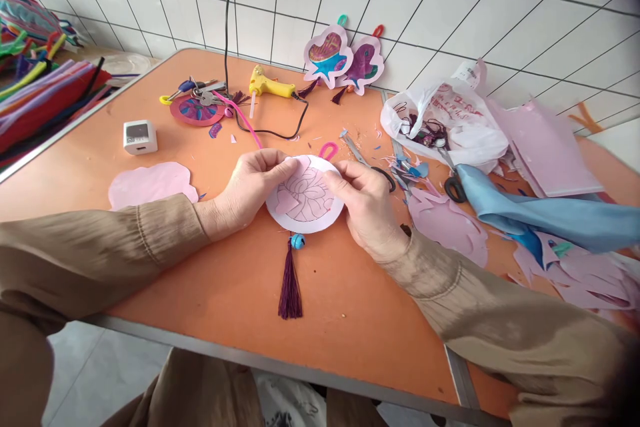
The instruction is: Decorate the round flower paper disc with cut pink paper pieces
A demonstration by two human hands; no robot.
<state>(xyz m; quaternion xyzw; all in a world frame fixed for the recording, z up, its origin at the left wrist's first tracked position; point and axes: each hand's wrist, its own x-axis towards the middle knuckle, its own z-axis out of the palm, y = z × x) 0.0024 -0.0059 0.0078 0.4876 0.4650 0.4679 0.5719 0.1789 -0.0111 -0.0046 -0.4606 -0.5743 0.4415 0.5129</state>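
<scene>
Between my hands is a round paper pendant with a pink face, a line-drawn flower and a white rim. My left hand pinches its left edge, thumb on top. On the opposite edge, my right hand grips it the same way. A pink loop sticks out at the pendant's top. Below it hang a blue bell and a dark purple tassel over the orange table. Fingers beneath the pendant are partly hidden.
A yellow glue gun with a black cord lies behind. Keys, a white cube-shaped device and a pink cutout are at left. Scissors, paper scraps, a plastic bag and blue fabric lie right.
</scene>
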